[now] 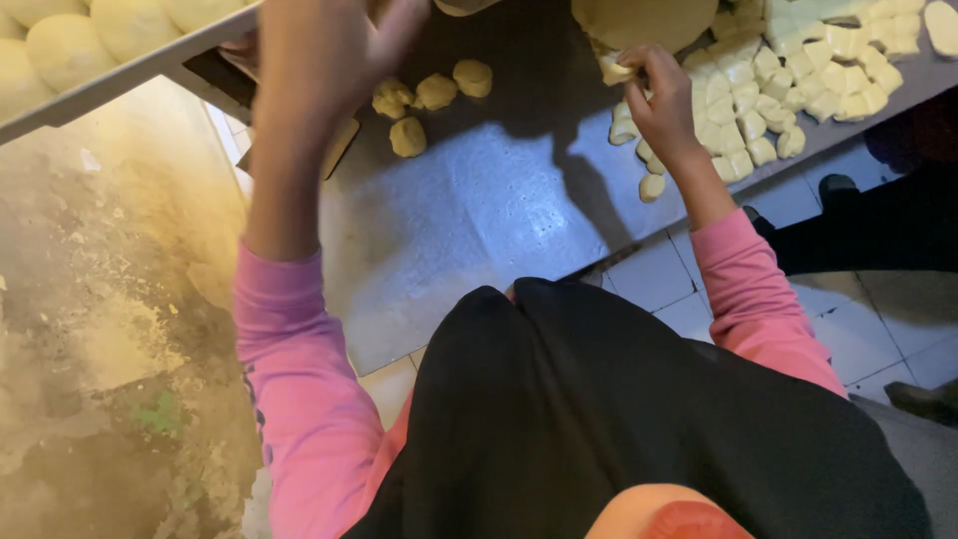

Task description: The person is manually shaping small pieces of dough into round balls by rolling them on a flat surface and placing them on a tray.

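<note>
A tray (120, 70) of round dough balls sits far left. The left hand (319, 45) hangs raised and blurred, fingers loosely spread, above 4 dough lumps (429, 95) on the metal desk (479, 210). The right hand (659, 95) pinches a dough piece (614, 70) beside cut dough squares (788, 80).

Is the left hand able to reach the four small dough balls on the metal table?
Probably yes: the left hand hovers just beside the dough balls, and nothing lies between them.

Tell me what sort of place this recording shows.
Probably a bakery or food-prep kitchen: cut dough pieces heaped on a metal worktable, a tray of round dough balls, and the right hand pinching a dough piece.
</note>
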